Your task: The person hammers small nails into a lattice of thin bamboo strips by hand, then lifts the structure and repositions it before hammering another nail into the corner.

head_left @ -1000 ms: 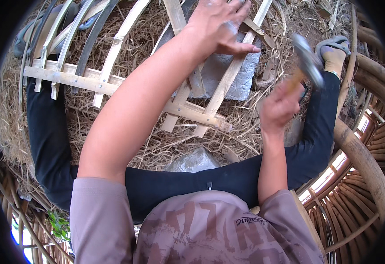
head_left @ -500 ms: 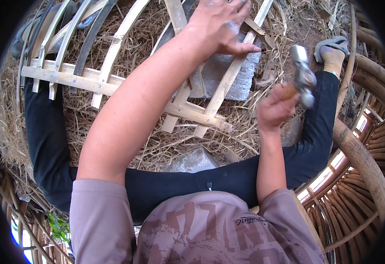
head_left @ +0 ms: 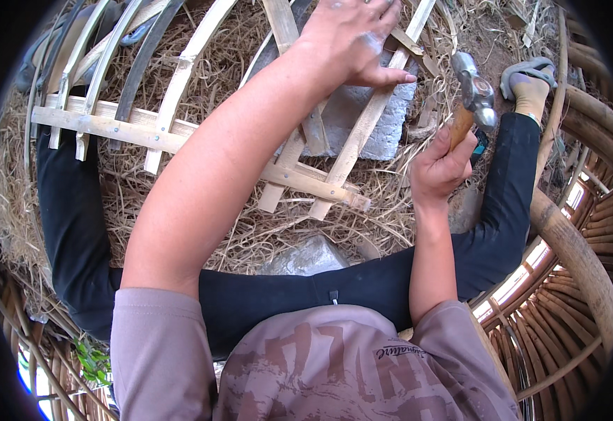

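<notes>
My left hand (head_left: pixel 352 41) lies across the far part of a curved frame of pale bamboo slats (head_left: pixel 365 133). Its thumb is stretched out over one slat and its fingers point away, spread, with some tips at the upper picture edge. Small nail heads dot the frame's cross strip (head_left: pixel 306 182). To the right, clear of the frame, my right hand (head_left: pixel 440 165) is closed round the wooden handle of a hammer (head_left: pixel 476 91). The metal head is raised above the fist. Beneath the frame sits a grey stone block (head_left: pixel 384 130), partly covered by slats.
Dry straw (head_left: pixel 229 238) covers the ground. Another grey stone (head_left: pixel 306 256) lies between my legs, which stretch out on both sides of the frame. On the right stand thick bamboo poles (head_left: pixel 576 259) and a rounded slatted bamboo structure (head_left: pixel 566 330). Green leaves (head_left: pixel 92 361) show at lower left.
The hammer and my right hand have shifted slightly; the hammer head is now a little farther from me and to the left. My left hand stays on the slats.
</notes>
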`<action>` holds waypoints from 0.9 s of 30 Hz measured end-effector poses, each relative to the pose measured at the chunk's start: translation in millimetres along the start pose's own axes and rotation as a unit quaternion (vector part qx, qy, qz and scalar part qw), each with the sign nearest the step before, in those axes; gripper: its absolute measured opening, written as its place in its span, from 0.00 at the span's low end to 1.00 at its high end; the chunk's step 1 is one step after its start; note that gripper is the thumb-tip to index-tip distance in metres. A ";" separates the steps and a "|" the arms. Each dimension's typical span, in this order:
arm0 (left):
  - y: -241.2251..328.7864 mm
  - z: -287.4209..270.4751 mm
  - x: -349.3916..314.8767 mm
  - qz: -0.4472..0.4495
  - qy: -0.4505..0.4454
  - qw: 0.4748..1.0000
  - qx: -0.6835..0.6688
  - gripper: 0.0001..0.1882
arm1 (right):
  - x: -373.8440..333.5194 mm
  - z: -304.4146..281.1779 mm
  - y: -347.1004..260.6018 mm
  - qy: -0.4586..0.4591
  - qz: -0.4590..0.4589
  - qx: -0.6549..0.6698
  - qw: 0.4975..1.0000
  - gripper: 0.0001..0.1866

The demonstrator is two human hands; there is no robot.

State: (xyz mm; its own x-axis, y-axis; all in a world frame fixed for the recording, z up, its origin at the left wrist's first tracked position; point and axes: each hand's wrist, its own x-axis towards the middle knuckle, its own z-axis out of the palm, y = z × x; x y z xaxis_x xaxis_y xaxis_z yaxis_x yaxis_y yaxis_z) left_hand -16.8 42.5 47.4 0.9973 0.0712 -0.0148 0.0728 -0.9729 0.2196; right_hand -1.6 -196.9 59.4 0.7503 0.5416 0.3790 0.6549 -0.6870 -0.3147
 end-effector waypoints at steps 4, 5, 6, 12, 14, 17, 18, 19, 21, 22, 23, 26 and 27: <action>-3.0 8.2 -0.6 -0.005 0.030 0.999 -0.018 0.53 | 6.5 4.4 -10.1 -0.141 0.033 -0.044 0.988 0.06; -2.5 12.9 0.9 -0.004 0.030 0.999 -0.018 0.53 | 4.2 3.9 -11.1 -0.103 0.032 -0.003 0.994 0.06; -1.4 17.4 2.2 -0.004 0.053 0.999 -0.013 0.53 | 2.6 3.2 -11.6 -0.064 0.031 0.038 0.997 0.06; -1.4 13.7 7.1 -0.007 0.008 1.000 -0.011 0.54 | 9.8 -0.8 -12.2 -0.115 0.051 -0.009 0.992 0.05; -0.8 16.3 8.1 -0.009 -0.017 1.000 0.002 0.54 | 6.9 -1.4 -12.1 -0.054 0.042 0.047 0.997 0.05; 0.5 18.7 7.0 -0.017 0.023 1.000 -0.005 0.54 | 7.8 -1.9 -13.1 -0.110 0.052 -0.006 0.993 0.05; -0.3 22.5 7.6 -0.010 0.028 1.000 0.001 0.54 | 7.3 0.7 -11.1 -0.074 0.008 -0.005 0.997 0.05; -1.4 25.8 9.0 -0.004 0.033 0.999 0.006 0.54 | 4.4 -3.0 -12.4 -0.047 0.023 0.029 0.998 0.05; 2.0 13.4 5.3 -0.007 0.025 1.000 0.002 0.54 | 10.4 -3.8 -10.8 -0.107 0.058 -0.009 0.993 0.05; 4.0 8.7 3.6 -0.010 0.021 1.000 0.000 0.54 | 13.9 -5.6 -11.1 -0.163 0.089 -0.046 0.981 0.05; 0.3 8.1 2.9 -0.012 0.024 0.999 0.024 0.54 | 18.5 -6.1 -14.5 -0.140 0.080 -0.023 0.987 0.06; 1.8 1.4 3.4 -0.008 0.012 0.999 0.034 0.54 | 13.5 -9.8 -18.4 -0.046 0.077 0.046 0.995 0.07; 3.1 5.6 3.9 -0.010 0.028 0.999 0.027 0.54 | 22.3 -12.8 -22.4 -0.130 0.091 0.003 0.987 0.07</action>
State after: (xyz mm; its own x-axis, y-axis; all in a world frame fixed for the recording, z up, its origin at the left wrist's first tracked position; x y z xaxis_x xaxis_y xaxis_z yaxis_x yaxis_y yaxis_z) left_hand -12.6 38.5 42.5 0.9942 0.1015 0.0358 0.0943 -0.9816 0.1663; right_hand -0.6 -175.6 86.0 0.8524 0.5167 0.0800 0.5078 -0.7818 -0.3618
